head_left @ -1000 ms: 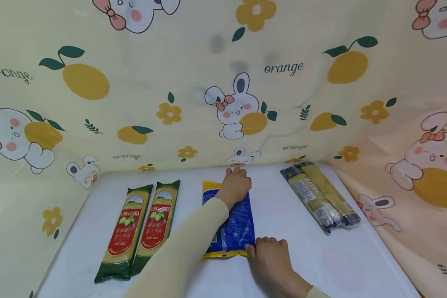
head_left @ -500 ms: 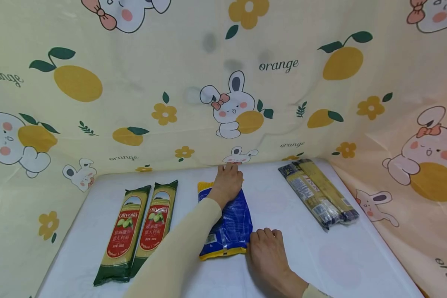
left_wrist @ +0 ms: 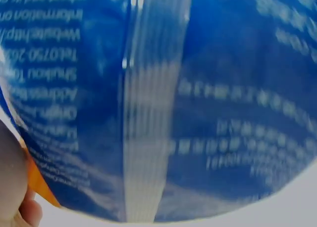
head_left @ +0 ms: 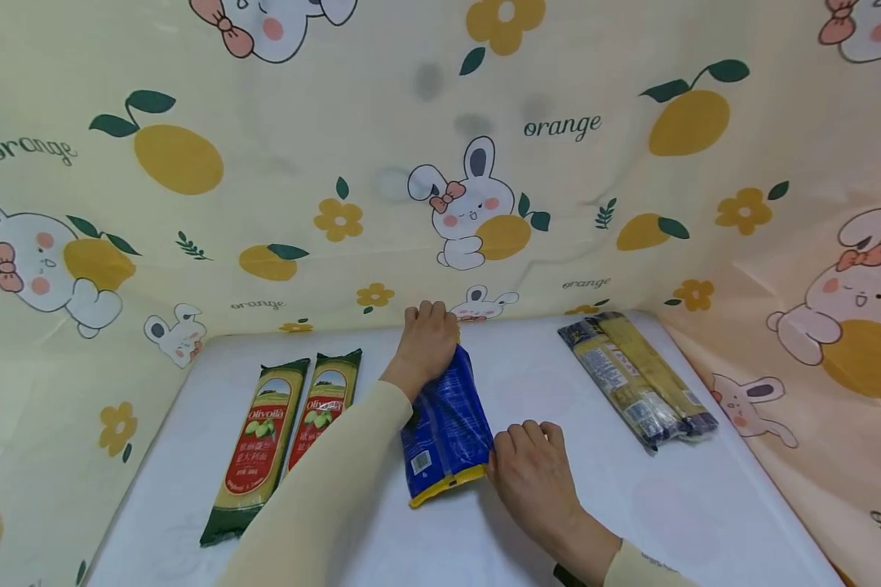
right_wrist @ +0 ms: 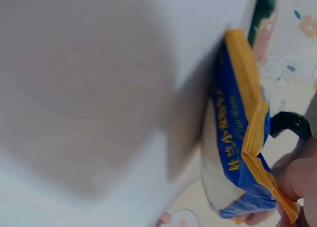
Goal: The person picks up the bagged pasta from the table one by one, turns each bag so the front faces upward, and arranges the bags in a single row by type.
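Note:
A blue plastic food bag [head_left: 448,436] with yellow ends lies at a slant over the middle of the white table, back side up, its barcode near the close end. My left hand [head_left: 426,346] grips its far end, hiding most of that yellow edge. At the near right corner, my right hand [head_left: 532,481] pinches the yellow edge [right_wrist: 255,133], as the right wrist view shows. There the bag's near end is raised, with a shadow under it. Filling the left wrist view is the printed back of the bag with its pale middle seam [left_wrist: 148,113].
Two green-and-gold spaghetti packs [head_left: 257,448] lie on the left, partly covered by my left sleeve [head_left: 316,489]. More gold pasta packs [head_left: 635,383] lie at the back right, label side down. A patterned cloth [head_left: 382,163] hangs behind and beside the white table [head_left: 558,367].
The bag has turned and come up off the table at its near edge. My left hand has shifted left with the far end, and my right hand has moved slightly away from me.

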{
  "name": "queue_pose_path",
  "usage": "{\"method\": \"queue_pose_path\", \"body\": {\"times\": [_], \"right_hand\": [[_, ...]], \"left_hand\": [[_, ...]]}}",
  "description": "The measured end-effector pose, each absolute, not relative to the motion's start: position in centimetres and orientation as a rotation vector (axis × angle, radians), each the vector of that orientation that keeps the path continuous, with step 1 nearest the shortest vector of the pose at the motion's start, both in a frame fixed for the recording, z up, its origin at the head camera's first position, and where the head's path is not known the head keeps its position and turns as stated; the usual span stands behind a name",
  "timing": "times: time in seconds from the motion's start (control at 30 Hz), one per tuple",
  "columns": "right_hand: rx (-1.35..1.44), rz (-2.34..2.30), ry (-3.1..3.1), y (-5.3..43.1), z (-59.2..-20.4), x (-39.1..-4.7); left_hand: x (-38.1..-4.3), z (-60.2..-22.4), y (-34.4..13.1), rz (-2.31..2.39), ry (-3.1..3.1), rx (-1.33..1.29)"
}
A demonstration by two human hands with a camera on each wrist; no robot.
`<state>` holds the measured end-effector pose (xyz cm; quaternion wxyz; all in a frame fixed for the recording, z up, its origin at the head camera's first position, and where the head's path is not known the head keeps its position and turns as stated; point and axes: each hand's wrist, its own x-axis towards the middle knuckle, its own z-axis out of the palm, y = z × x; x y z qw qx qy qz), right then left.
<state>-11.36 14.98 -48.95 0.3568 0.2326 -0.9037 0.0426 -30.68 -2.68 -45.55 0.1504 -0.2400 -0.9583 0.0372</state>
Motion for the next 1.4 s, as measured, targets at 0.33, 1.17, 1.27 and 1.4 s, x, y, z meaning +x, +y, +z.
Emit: {"method": "queue_pose_path", "body": {"times": [0.33,1.17,1.27,1.4], "right_hand": [[0.68,0.108,-2.274,15.0,-43.9,-10.8],[0.762,0.222,-2.251,13.4,-44.9,-11.2],[0.772,0.225,-2.249,12.9,-44.9,-11.3],[0.78,0.242,-2.227,12.3,-44.9,-11.5]], "left_hand": [[-30.5,-43.0,-3.7,-0.025,-2.691,-0.641],[-28.7,-41.2,-7.1,-0.106,-2.866,-0.57],[-28.7,-41.3,-7.3,-0.097,-2.907,-0.545],[-28.4,-41.6,-7.8,-0.033,-2.933,-0.546]]}}
